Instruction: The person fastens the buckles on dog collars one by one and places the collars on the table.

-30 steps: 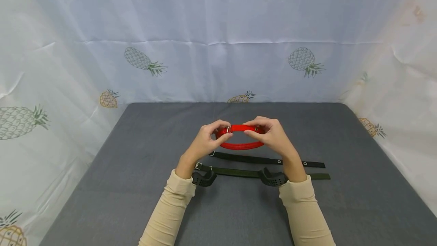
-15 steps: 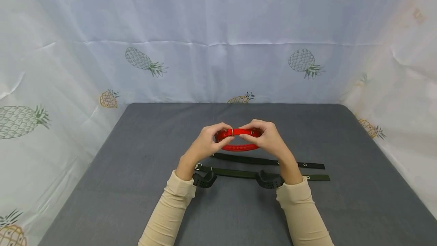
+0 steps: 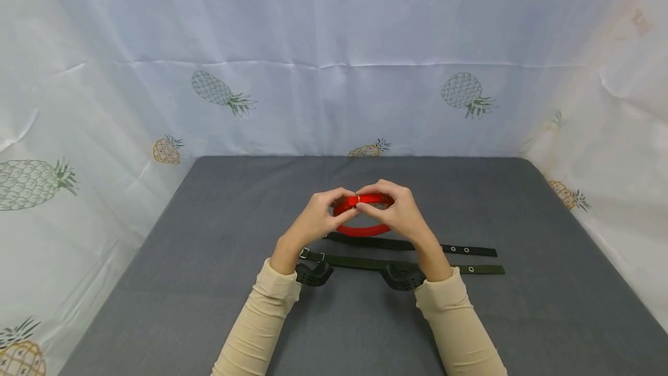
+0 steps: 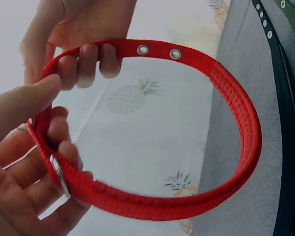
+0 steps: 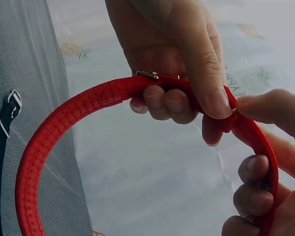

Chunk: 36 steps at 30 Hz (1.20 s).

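A red collar [image 3: 363, 231], bent into a loop, hangs between my two hands above the dark table. My left hand [image 3: 317, 212] grips its left side, the thumb on the outer face of the band and the fingers inside the loop. A metal D-ring or buckle [image 4: 60, 177] shows beside those fingers. Opposite, my right hand [image 3: 399, 210] pinches the band at a small metal piece [image 5: 234, 109], where the ends overlap, its other fingers curled round the strap. Two metal eyelets [image 4: 159, 52] show on the right-hand part. The thumbs and fingertips of both hands nearly meet.
On the grey tabletop [image 3: 209, 237], below my hands, lie a black collar [image 3: 376, 242] and a dark green collar [image 3: 355, 263], stretched out side by side with eyelets to the right. A pineapple-print curtain [image 3: 334, 103] stands behind.
My right hand has moved left toward my left hand, drawing the strap end along. The loop has become narrower and the buckle now sits between the fingertips. The left hand has barely moved.
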Motion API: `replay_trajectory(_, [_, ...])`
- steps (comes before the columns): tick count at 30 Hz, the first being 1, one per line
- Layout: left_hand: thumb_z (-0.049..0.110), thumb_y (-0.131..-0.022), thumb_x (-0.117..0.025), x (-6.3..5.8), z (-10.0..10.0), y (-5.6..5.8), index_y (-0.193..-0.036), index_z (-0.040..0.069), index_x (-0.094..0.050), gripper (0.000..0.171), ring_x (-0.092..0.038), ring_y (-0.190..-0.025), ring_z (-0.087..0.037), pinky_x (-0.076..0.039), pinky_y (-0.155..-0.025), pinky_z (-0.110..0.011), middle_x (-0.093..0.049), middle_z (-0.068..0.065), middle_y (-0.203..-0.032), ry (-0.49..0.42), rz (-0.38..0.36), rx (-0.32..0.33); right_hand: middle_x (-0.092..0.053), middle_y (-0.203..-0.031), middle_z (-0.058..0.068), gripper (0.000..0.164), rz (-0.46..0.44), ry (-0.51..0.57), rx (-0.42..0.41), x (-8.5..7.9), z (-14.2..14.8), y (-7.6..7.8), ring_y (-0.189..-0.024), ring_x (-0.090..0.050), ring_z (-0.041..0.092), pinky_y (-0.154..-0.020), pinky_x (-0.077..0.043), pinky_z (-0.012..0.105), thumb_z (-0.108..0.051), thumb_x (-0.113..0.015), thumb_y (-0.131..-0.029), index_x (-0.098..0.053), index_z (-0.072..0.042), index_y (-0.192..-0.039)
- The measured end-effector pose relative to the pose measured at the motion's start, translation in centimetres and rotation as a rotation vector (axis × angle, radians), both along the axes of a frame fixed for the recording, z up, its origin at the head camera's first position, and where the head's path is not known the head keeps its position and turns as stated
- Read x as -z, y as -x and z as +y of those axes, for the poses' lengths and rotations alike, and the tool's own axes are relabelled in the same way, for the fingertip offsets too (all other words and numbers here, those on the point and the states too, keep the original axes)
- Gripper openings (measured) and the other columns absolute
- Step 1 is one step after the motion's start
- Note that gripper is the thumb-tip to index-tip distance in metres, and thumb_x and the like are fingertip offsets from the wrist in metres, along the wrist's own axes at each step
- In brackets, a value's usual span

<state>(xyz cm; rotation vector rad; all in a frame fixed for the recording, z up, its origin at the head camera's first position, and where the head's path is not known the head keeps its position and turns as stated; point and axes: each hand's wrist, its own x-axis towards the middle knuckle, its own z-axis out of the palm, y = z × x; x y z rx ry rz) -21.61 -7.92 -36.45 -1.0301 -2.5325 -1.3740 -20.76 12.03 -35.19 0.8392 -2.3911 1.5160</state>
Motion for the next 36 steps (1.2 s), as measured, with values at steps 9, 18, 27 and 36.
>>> replay_trajectory(9, [0.009,-0.085,-0.071,0.07,-0.25,0.14,-0.119,0.002,-0.066,0.035,-0.066,-0.091,-0.022,-0.057,-0.087,-0.03,-0.066,-0.013,-0.108,-0.063,0.072,-0.003,-0.064,-0.088,0.019,0.017,0.026,0.063,0.03,0.27,0.43,0.41,-0.067,-0.055,-0.003,-0.059,-0.049,0.017,0.003,-0.069,-0.083,-0.069,0.003,-0.101])
replay_trajectory(18, [0.004,-0.082,-0.073,0.22,-0.07,0.35,-0.116,-0.003,-0.068,0.035,-0.069,-0.091,-0.026,-0.059,-0.084,-0.032,-0.068,-0.017,-0.101,-0.199,0.178,-0.056,-0.068,-0.092,0.024,0.018,-0.032,0.091,0.043,0.07,0.52,0.47,-0.059,-0.059,0.01,-0.057,-0.048,0.018,0.001,-0.067,-0.086,-0.065,0.004,-0.104])
replay_trajectory(27, [0.0,-0.078,-0.075,0.31,0.02,0.25,-0.111,-0.003,-0.069,0.034,-0.07,-0.089,-0.027,-0.059,-0.081,-0.031,-0.071,-0.018,-0.098,-0.267,0.178,-0.064,-0.068,-0.098,0.026,0.02,-0.083,0.103,0.021,0.09,0.33,0.35,-0.063,-0.057,0.006,-0.061,-0.049,0.017,0.0,-0.065,-0.088,-0.062,0.004,-0.107])
replay_trajectory(36, [0.0,-0.078,-0.076,0.18,-0.11,0.21,-0.115,-0.003,-0.064,0.039,-0.07,-0.09,-0.028,-0.059,-0.083,-0.031,-0.072,-0.021,-0.1,-0.301,0.09,-0.079,-0.06,-0.086,0.02,0.022,-0.049,0.071,-0.011,0.26,0.01,0.42,-0.058,-0.044,0.005,-0.056,-0.04,0.02,0.002,-0.062,-0.089,-0.056,0.003,-0.11])
